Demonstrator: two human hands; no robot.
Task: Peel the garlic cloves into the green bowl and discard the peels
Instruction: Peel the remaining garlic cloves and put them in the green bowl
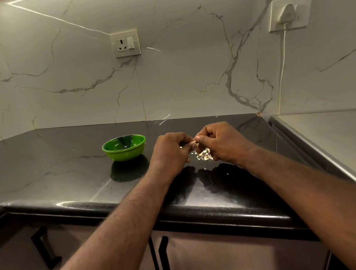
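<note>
A green bowl [124, 147] stands on the black countertop [50, 162], left of my hands. My left hand [170, 153] and my right hand [220, 142] meet above the counter, fingers curled, both pinching a small pale garlic clove [194, 143] between their fingertips. Below the hands a little heap of pale garlic peels [203, 154] lies on the counter, partly hidden by my right hand. The bowl's inside looks dark, and I cannot tell what it holds.
A marble-patterned wall backs the counter, with a socket [125, 43] in the middle and a plugged-in white cable [283, 69] at the right. A steel surface [341, 134] adjoins the counter on the right. Cabinet doors with black handles [166, 262] sit below the front edge.
</note>
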